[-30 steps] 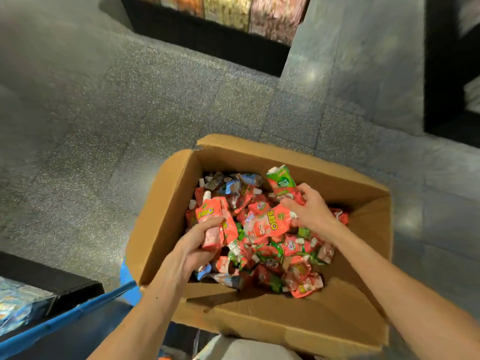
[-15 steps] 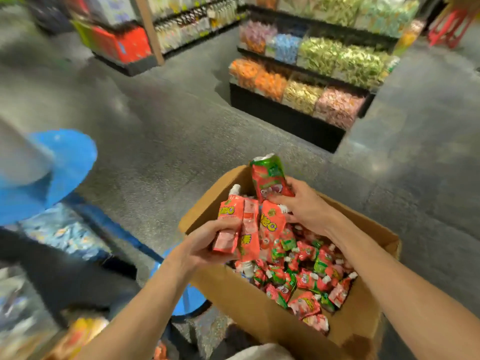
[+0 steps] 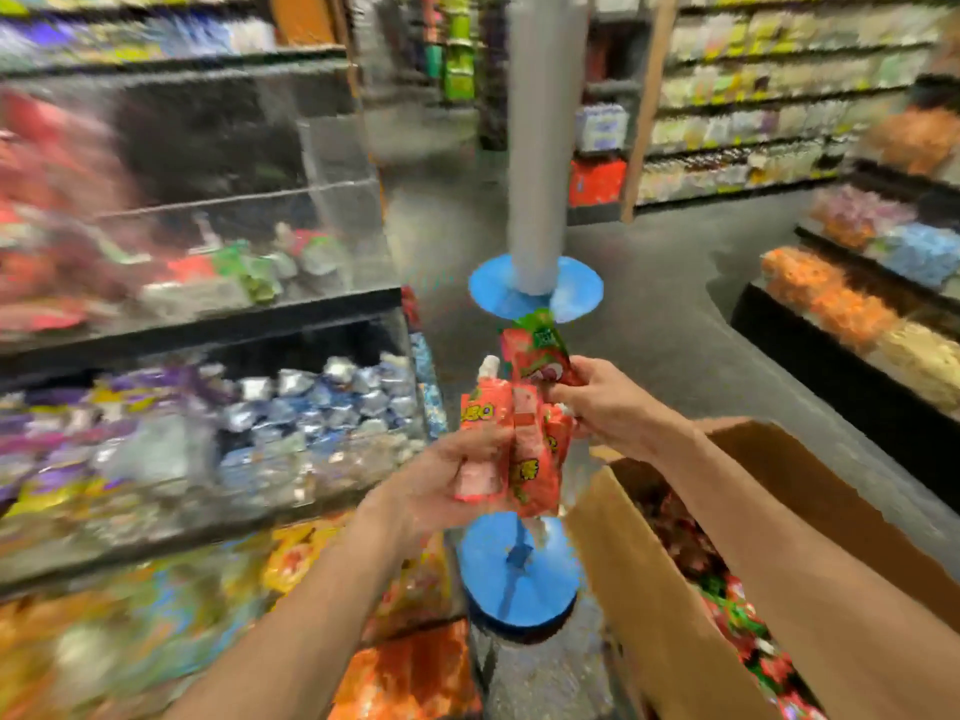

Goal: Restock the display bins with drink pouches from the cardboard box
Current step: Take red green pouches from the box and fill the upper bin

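- Far left: tiered display bins (image 3: 337,148) with clear fronts, heavily blurred. Red and green packs in the upper tier, silver, blue and purple packets in the middle, yellow and orange ones at the bottom. Not identifiable beyond colour.
- Left of centre: left hand (image 3: 441,491), fingers curled round the lower ends of a bunch of red drink pouches (image 3: 530,459). Grips them upright, with one white cap showing at the top. Count not readable through the blur.
- Centre: grey pole (image 3: 540,148) rising from a blue disc (image 3: 535,288) behind the hands. Second blue disc (image 3: 519,574) lower down, below the hands, over grey floor (image 3: 675,314).
- Right of centre: right hand (image 3: 613,407), thumb and fingertips pinching a green-topped pouch (image 3: 540,350) at the top of the same bunch. Touches the left hand's pouches. Held outside the box, near the bins.
- Lower right: open cardboard box (image 3: 649,589), crossed by the right forearm. More red and green pouches (image 3: 727,605) lying loose inside.
- Far right: low display (image 3: 810,366) of orange, blue and pale sweets, well apart from the box.
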`<state>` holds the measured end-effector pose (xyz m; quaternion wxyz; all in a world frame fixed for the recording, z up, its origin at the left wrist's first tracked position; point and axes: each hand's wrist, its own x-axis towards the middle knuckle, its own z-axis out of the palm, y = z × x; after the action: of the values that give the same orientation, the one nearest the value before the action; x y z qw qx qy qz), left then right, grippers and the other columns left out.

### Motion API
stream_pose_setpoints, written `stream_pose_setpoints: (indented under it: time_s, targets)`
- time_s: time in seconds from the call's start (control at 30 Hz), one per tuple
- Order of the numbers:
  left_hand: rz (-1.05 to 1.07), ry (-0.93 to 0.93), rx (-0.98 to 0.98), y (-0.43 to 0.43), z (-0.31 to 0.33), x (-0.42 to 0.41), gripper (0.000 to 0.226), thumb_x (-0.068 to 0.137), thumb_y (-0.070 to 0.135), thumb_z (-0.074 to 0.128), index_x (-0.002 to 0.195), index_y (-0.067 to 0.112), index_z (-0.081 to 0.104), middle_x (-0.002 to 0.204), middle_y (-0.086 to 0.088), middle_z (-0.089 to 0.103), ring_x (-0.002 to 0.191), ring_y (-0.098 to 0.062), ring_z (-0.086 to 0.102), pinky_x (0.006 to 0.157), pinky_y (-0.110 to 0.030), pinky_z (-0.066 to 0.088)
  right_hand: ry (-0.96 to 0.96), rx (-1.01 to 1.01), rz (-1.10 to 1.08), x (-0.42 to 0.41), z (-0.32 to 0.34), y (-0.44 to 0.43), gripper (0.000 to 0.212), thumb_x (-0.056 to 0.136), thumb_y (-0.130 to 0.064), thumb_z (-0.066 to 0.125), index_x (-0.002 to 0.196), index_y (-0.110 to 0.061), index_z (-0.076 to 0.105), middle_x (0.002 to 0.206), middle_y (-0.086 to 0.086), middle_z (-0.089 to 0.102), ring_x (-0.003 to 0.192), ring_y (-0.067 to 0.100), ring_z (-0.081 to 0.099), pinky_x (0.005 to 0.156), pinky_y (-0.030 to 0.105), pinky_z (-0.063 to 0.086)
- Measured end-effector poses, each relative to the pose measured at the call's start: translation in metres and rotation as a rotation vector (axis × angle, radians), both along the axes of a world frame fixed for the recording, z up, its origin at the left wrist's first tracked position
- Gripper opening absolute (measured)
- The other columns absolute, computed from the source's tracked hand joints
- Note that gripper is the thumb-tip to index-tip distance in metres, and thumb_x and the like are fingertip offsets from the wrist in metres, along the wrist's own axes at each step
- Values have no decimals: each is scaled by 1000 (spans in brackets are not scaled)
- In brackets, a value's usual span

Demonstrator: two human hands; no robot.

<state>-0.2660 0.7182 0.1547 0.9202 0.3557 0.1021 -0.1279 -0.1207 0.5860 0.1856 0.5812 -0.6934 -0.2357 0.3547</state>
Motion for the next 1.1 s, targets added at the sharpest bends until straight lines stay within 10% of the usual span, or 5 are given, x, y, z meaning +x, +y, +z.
stream_pose_setpoints:
  time_s: [0.1, 0.23, 0.4, 0.93, 1.1]
  targets:
    - [105, -9, 64, 40, 11, -38, 50, 59, 25, 92, 103, 18, 68, 92, 14, 41, 81, -6, 44, 77, -27, 43, -16, -9, 76, -30, 5, 64, 16, 94, 4, 55, 109, -1, 59, 78, 13, 50, 48, 4, 49, 46, 18, 41]
    - [227, 3, 122, 96, 15, -86, 54, 53, 24, 93, 101, 9, 74, 91, -7, 73, 76, -21, 70, 68, -37, 58, -54, -33, 169, -84, 2, 141, 3, 94, -5, 63, 91, -4, 61, 70, 9, 54, 50, 9, 51, 47, 19, 43]
    - [317, 68, 211, 173, 16, -135, 20, 73, 17, 74, 92, 11, 75, 87, -10, 71, 70, -23, 67, 68, -37, 55, -133, -85, 199, -139, 1, 229, 16, 89, -4, 67, 95, 11, 65, 83, 17, 64, 78, 29, 59, 73, 55, 53]
    - [226, -337, 199, 279, 83, -168, 59, 60, 17, 92, 113, 4, 69, 104, -16, 72, 86, -25, 72, 74, -37, 58, -350, 132, 67, -170, 98, 311, 15, 90, -12, 70, 103, -7, 67, 88, 9, 66, 81, 21, 57, 75, 40, 46]
    - [204, -376, 148, 290, 107, -166, 54, 63, 18, 90, 111, 0, 70, 106, -16, 72, 89, -30, 70, 80, -39, 57, -756, 150, -12, -148, 160, 309, 7, 93, -18, 67, 88, -13, 65, 65, -10, 59, 57, 1, 48, 54, 22, 42]
